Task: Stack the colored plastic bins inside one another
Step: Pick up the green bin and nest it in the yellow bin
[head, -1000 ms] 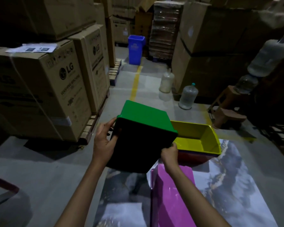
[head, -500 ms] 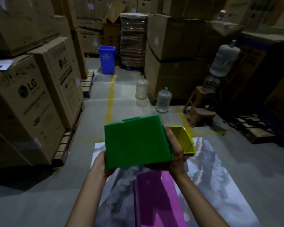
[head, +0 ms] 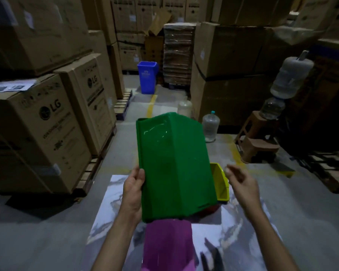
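Observation:
A green bin (head: 174, 163) is held up in front of me, turned so one flat side faces the camera. My left hand (head: 133, 186) grips its lower left edge. My right hand (head: 241, 180) hovers to the right of it, fingers loosely apart, holding nothing. Behind the green bin, a yellow bin (head: 221, 182) sits nested on a red one (head: 209, 209), mostly hidden. A purple bin (head: 168, 245) lies on the marbled sheet (head: 110, 202) just below the green one.
LG cardboard boxes (head: 47, 122) on pallets line the left. More boxes (head: 229, 61) stand at the back right. Water jugs (head: 209, 126), a brown stool (head: 256, 147) and a blue trash bin (head: 147, 77) stand on the concrete floor.
The green bin has been turned from a flat hold to standing tall on end. My right hand has let go of it and moved out to the right.

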A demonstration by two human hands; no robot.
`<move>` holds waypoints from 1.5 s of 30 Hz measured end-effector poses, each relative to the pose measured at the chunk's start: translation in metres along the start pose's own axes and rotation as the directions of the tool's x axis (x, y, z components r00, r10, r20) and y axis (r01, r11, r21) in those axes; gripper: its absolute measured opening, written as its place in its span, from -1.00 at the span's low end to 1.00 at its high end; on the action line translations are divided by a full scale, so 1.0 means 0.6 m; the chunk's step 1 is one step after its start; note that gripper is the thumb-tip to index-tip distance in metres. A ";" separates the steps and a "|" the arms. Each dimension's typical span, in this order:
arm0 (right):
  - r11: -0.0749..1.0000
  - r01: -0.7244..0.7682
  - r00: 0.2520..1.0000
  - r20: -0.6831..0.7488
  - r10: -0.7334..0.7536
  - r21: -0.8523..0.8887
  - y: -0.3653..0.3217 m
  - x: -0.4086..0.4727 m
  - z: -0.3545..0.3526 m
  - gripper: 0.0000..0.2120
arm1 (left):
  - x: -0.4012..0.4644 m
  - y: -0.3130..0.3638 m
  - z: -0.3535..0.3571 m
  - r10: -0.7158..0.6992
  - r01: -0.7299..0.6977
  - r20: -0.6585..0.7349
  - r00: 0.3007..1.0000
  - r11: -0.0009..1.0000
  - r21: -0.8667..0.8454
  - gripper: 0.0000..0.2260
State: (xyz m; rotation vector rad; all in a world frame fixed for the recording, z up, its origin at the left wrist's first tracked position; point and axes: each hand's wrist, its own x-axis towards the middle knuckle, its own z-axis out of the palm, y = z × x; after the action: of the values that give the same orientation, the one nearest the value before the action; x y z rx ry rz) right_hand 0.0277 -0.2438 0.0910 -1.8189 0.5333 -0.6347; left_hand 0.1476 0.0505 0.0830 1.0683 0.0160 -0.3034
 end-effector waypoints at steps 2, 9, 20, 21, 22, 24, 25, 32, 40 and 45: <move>0.995 0.098 0.995 -0.025 -0.098 -0.008 -0.074 0.035 -0.022 -0.67 | -0.019 -0.017 0.043 0.138 -0.136 -0.004 0.990 0.982 0.133 -0.67; 0.864 0.384 0.923 0.170 -0.346 -0.324 -0.221 0.095 -0.067 -0.27 | -0.063 -0.083 0.167 0.465 -0.442 0.111 0.878 0.703 0.557 -0.76; 0.992 0.059 0.983 0.178 -0.038 -0.111 -0.182 0.153 -0.092 -0.41 | -0.044 -0.146 0.176 0.589 -0.619 0.481 0.649 0.042 0.784 -0.42; 0.984 0.068 0.989 0.144 -0.044 -0.165 -0.166 0.163 -0.093 -0.53 | -0.037 -0.150 0.170 0.574 -0.620 0.501 0.648 0.016 0.784 -0.41; 0.976 0.079 0.992 0.111 -0.057 -0.202 -0.151 0.170 -0.093 -0.62 | -0.028 -0.153 0.163 0.562 -0.636 0.531 0.634 -0.011 0.771 -0.42; 0.982 0.079 0.996 0.047 -0.072 -0.173 -0.115 0.175 -0.085 -0.73 | -0.013 -0.153 0.154 0.542 -0.683 0.606 0.583 -0.077 0.726 -0.55; 0.985 0.088 0.996 0.007 -0.087 -0.146 -0.098 0.175 -0.080 -0.77 | -0.002 -0.151 0.151 0.542 -0.691 0.622 0.565 -0.102 0.716 -0.65; 0.991 0.115 0.992 -0.036 -0.117 -0.067 0.018 0.176 -0.058 -0.81 | 0.096 -0.132 0.092 0.597 -0.181 -0.074 0.799 0.355 0.917 -0.41; 0.979 -0.205 0.974 -0.097 0.206 0.023 0.182 0.197 -0.016 -0.54 | 0.172 -0.163 0.035 0.398 -0.092 -0.111 0.911 0.457 0.885 -0.67; 0.944 -0.325 0.944 -0.087 0.320 -0.057 0.246 0.212 0.019 -0.52 | 0.215 -0.200 0.008 0.289 -0.038 -0.097 0.952 0.428 0.903 -0.69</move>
State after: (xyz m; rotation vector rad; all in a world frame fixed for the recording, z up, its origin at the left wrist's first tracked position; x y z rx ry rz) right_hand 0.1233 -0.3625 -0.0308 -1.7260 0.8947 -0.4660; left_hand 0.2404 -0.0373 -0.0384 2.1902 -0.0433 0.0471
